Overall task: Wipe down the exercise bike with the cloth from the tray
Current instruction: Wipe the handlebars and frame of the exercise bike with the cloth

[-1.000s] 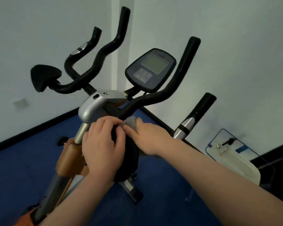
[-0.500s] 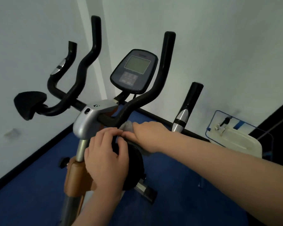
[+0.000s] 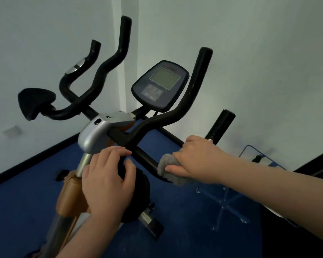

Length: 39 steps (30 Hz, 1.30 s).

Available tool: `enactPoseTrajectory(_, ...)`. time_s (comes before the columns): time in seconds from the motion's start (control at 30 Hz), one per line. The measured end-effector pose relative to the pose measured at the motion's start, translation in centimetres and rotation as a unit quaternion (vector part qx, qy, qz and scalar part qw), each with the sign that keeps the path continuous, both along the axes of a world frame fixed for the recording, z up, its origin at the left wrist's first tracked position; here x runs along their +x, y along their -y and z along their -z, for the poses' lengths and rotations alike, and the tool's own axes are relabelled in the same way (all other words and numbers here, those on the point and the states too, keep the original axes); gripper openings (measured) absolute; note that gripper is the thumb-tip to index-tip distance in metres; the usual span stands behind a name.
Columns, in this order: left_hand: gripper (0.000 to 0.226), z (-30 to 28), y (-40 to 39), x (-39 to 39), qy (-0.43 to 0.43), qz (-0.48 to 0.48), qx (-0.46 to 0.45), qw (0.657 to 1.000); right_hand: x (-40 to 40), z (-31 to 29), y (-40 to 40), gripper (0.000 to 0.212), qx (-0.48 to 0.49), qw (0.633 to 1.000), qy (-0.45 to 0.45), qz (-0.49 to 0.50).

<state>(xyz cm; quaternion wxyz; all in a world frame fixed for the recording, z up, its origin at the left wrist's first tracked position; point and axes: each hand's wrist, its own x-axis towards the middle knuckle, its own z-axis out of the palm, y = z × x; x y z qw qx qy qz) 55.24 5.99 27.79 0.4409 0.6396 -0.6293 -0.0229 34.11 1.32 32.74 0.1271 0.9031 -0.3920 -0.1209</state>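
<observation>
The exercise bike [image 3: 97, 133] fills the middle of the head view, with black handlebars [image 3: 192, 90], a silver clamp and a dark console [image 3: 160, 86]. My right hand [image 3: 198, 159] is wrapped around the right handlebar tube with the grey cloth [image 3: 166, 164] pressed between palm and bar. My left hand [image 3: 106, 181] rests with fingers spread on a black round knob below the clamp, beside the orange-brown post cover [image 3: 71, 196].
White walls meet in a corner behind the bike. A blue wire-framed stand [image 3: 226, 200] stands on the blue floor [image 3: 26, 192] at the right. A black elbow pad [image 3: 34, 101] sticks out at the left.
My right hand slid with the cloth from the handlebar centre outward along the right tube. My left hand stayed on the knob.
</observation>
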Motion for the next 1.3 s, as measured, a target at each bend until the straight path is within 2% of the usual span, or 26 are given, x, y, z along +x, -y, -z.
enactPoseTrajectory(0.1,0.018,0.1,0.1,-0.2,0.012,-0.022,-0.001,1.0,1.9,1.6,-1.0,0.014,0.007,0.998,-0.013,-0.057)
enactPoseTrajectory(0.2,0.018,0.2,0.2,-0.2,0.01,-0.036,-0.004,0.999,2.6,2.4,0.1,0.018,0.024,0.999,0.025,-0.025)
enactPoseTrajectory(0.27,0.019,0.4,0.2,-0.3,0.011,-0.039,-0.004,0.999,3.8,3.0,1.0,0.03,0.031,0.996,0.084,-0.003)
enactPoseTrajectory(0.33,0.019,0.4,0.2,-0.3,0.009,-0.047,-0.001,0.999,5.2,3.3,2.2,0.032,0.039,0.992,0.12,0.014)
enactPoseTrajectory(0.43,0.018,0.5,0.0,-0.4,0.002,-0.061,0.004,0.998,6.2,2.9,3.4,0.048,0.082,0.993,0.09,0.01)
enactPoseTrajectory(0.5,0.017,0.5,0.0,-0.4,-0.007,-0.074,0.006,0.997,6.0,2.8,3.0,0.041,0.081,0.989,0.12,0.041)
enactPoseTrajectory(0.53,0.016,0.5,0.0,-0.5,-0.013,-0.083,0.007,0.996,5.9,2.7,2.4,0.045,0.069,0.986,0.14,0.063)
enactPoseTrajectory(0.63,0.012,0.5,0.0,-0.5,-0.027,-0.104,0.016,0.994,4.8,1.9,0.9,0.053,0.051,0.991,0.11,0.057)
enactPoseTrajectory(0.73,0.01,0.4,-0.1,-0.4,-0.028,-0.114,0.021,0.993,3.2,-0.9,1.5,0.042,0.181,0.974,0.118,0.067)
enactPoseTrajectory(0.8,0.009,0.4,-0.2,-0.3,-0.034,-0.107,0.018,0.993,3.0,-2.8,2.3,0.039,0.24,0.955,0.159,0.077)
enactPoseTrajectory(0.93,0.011,0.3,-0.2,-0.2,-0.081,-0.088,0.008,0.993,4.9,-5.5,4.7,0.032,0.203,0.928,0.299,0.088)
enactPoseTrajectory(1.03,0.013,0.3,-0.3,0.0,-0.103,-0.075,0.009,0.992,7.5,-6.4,7.3,0.028,0.138,0.923,0.347,0.092)
enactPoseTrajectory(1.07,0.014,0.3,-0.3,0.1,-0.103,-0.069,0.008,0.992,8.5,-6.5,8.1,0.033,0.106,0.924,0.359,0.077)
enactPoseTrajectory(1.1,0.015,0.4,-0.3,0.2,-0.102,-0.065,0.007,0.993,9.5,-6.5,8.7,0.04,0.078,0.928,0.361,0.051)
enactPoseTrajectory(1.17,0.016,0.5,-0.2,0.3,-0.102,-0.055,0.008,0.993,11.3,-6.0,9.6,0.037,0.051,0.949,0.31,-0.018)
enactPoseTrajectory(1.23,0.014,0.5,-0.1,0.4,-0.102,-0.049,0.007,0.994,12.4,-4.5,10.0,0.031,0.081,0.966,0.238,-0.057)
enactPoseTrajectory(1.3,0.015,0.5,-0.1,0.5,-0.1,-0.046,-0.001,0.994,12.5,-2.9,9.8,0.026,0.142,0.964,0.215,-0.061)
